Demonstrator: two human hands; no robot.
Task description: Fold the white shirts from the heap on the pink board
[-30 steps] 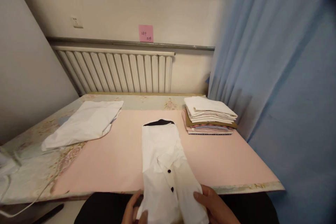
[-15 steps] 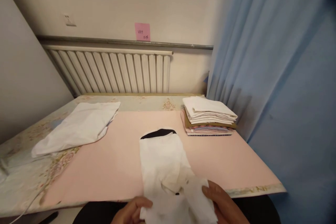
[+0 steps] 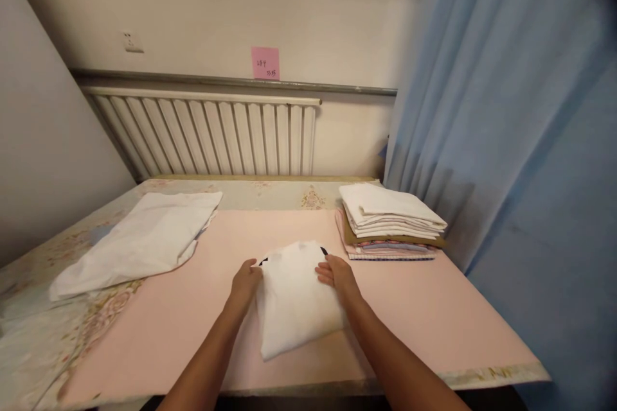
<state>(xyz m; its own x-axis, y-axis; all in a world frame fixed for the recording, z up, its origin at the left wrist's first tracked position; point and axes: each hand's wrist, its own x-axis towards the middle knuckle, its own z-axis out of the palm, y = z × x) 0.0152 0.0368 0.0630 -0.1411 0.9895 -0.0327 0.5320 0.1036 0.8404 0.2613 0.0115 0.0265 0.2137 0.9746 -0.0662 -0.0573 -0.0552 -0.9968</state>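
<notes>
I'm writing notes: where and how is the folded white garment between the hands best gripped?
Likely by both side edges, one hand from each side, reaching under all layers: the folded garment lies flat on the pink mat, the left hand and right hand near its far corners.

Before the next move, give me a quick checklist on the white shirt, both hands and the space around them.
1. White shirt within the pink mat's edges: ok, folded near the middle.
2. Both hands at the shirt: ok, left hand at its left edge, right hand with fingers over its right side.
3. Near edge square: not ok, it slants.
4. Layers underneath smooth: cannot tell, hidden.
5. Folded-clothes stack apart from the shirt: ok, beyond it to the right.
</notes>
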